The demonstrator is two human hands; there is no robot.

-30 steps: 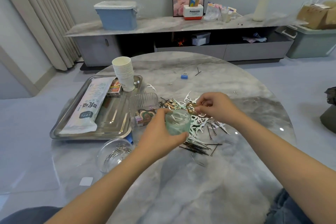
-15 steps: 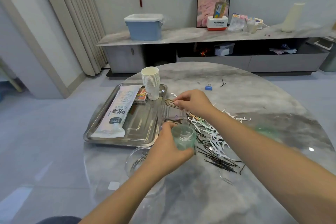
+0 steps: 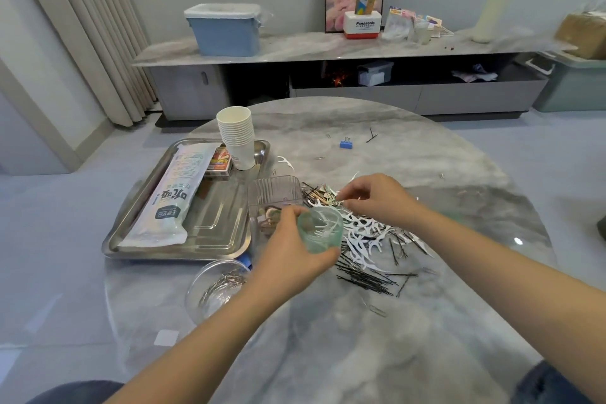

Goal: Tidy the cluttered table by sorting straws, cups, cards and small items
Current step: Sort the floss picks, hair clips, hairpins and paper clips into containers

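Left of the pale green cup sits the steel tray bearing stacked paper cups. The left hand wraps around the green cup. Just right, the right hand pinches into the floss pick pile.

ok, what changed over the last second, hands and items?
The right hand carried a brownish item from the pile to the clear ribbed box, let it go, and returned to the floss picks, fingers pinching there. The left hand kept holding the green cup. Tray and paper cups unchanged.
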